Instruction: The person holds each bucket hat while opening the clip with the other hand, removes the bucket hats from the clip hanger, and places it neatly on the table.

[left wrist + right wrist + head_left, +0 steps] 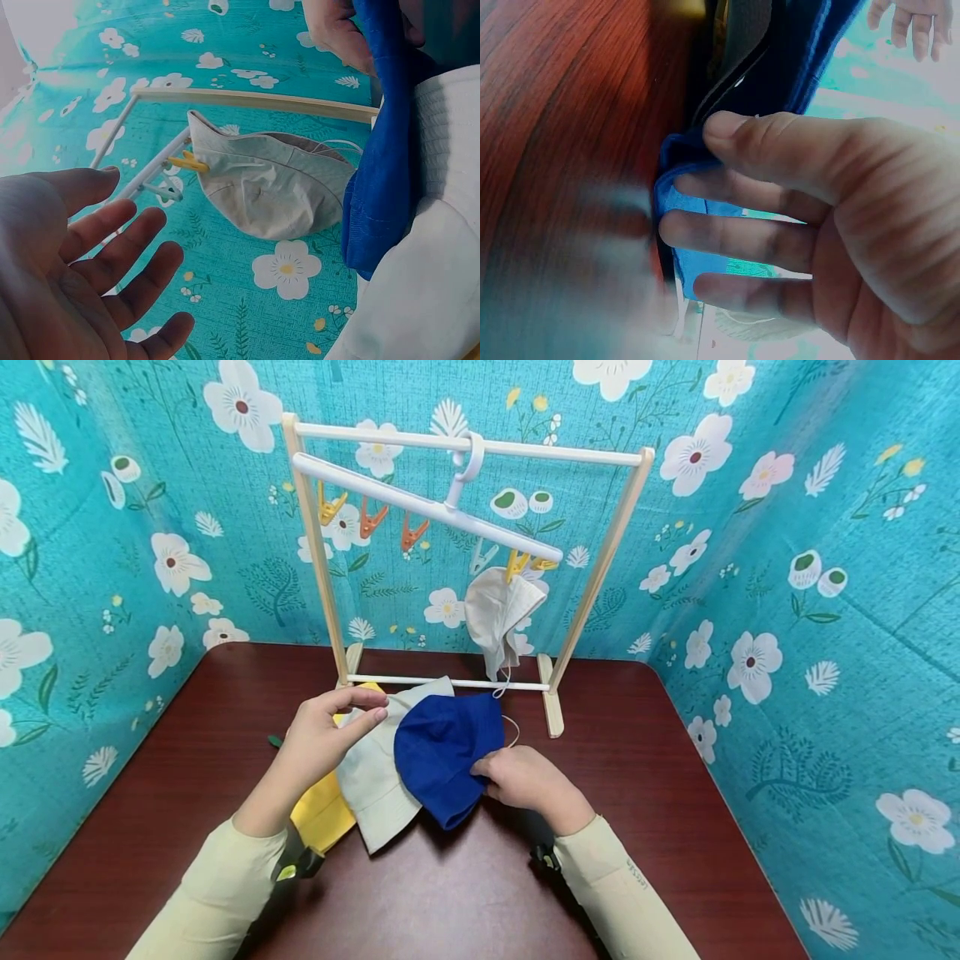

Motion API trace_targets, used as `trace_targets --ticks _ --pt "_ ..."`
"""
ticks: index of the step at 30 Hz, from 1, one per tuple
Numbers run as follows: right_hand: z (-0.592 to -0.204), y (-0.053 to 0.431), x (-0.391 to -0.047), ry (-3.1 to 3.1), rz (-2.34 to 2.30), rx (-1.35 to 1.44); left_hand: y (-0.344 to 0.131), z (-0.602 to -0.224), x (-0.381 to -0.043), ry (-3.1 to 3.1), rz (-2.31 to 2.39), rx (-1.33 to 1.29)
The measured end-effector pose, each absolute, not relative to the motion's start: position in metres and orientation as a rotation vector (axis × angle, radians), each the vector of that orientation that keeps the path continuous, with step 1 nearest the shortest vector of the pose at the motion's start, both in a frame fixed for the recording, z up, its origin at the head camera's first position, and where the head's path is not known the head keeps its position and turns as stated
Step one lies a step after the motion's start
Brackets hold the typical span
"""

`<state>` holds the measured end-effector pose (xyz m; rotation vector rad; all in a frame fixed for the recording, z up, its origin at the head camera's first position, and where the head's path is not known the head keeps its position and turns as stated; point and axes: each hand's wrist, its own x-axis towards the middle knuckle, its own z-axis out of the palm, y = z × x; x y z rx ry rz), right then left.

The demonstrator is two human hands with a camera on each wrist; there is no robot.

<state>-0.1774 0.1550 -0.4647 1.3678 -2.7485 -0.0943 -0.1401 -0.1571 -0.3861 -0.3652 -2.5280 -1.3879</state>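
My right hand [525, 781] pinches the edge of a blue bucket hat [444, 752], its thumb on one side of the cloth and fingers on the other in the right wrist view. The blue hat overlaps a pale grey-white bucket hat [378, 797], which in turn overlaps a yellow one [324, 814]. Over the left side of these hats hovers my left hand [326, 727], fingers loosely spread and holding nothing. Behind them, a cream hat [498, 610] with a thin cord hangs from a yellow clothespin [516, 564] on a tilted white hanger [420, 503].
The hanger hooks over the top bar of a wooden rack [600, 568] standing on the dark red table [645, 827]. Orange clips [413, 531], yellow clips and a pale clip [483, 556] line the hanger. Floral teal cloth [795, 527] encloses the back and sides.
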Motion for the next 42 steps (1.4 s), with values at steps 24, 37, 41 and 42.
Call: trace_targets --ticks 24,37,41,42 --pt "-0.454 0.164 -0.178 -2.868 0.064 1.324 -0.147 -0.392 -0.141 -2.544 -1.412 -0.427" --pt "-0.446 0.170 -0.180 -2.859 0.109 1.222 -0.137 -0.394 -0.141 -2.558 -1.408 -0.489" --pt "-0.445 0.171 -0.181 -2.869 0.094 1.172 -0.134 -0.394 -0.143 -2.556 -1.380 -0.505" --pt "-0.445 0.172 -0.181 -2.873 0.093 1.155 -0.133 -0.394 -0.143 -2.555 -1.374 -0.512"
